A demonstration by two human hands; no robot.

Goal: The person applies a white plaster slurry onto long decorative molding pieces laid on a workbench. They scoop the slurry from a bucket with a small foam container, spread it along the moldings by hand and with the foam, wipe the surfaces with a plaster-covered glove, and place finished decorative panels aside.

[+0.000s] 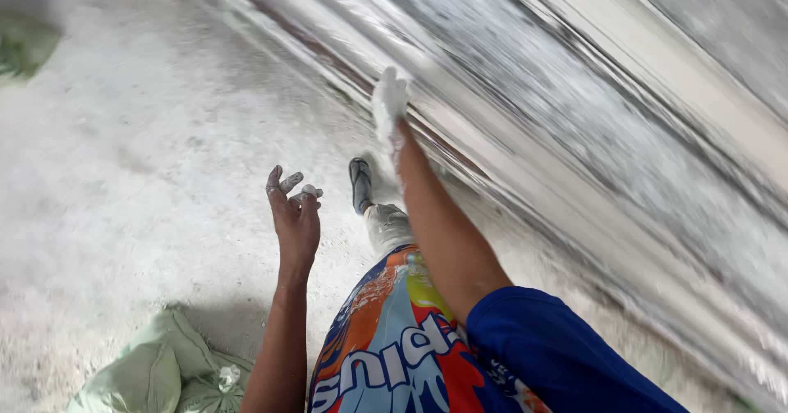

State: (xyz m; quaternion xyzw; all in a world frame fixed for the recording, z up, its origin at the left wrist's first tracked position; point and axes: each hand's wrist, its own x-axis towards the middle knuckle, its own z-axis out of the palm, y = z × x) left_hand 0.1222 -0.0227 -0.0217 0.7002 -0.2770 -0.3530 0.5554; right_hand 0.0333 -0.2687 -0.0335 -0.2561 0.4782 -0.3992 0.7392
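My right hand is coated in white plaster and reaches out to a grey-white wall, touching its lower part. Motion blur smears the wall, and I cannot tell whether the hand holds anything. My left hand hangs in the air over the floor with its fingers apart and white paste on the fingertips; nothing is in it. Below the hands I see my leg in colourful shorts and a foot in a dark sandal on the floor.
A dusty concrete floor spreads to the left. A crumpled green sack lies at the bottom left, and another green shape sits at the top left edge. The wall runs diagonally along the right.
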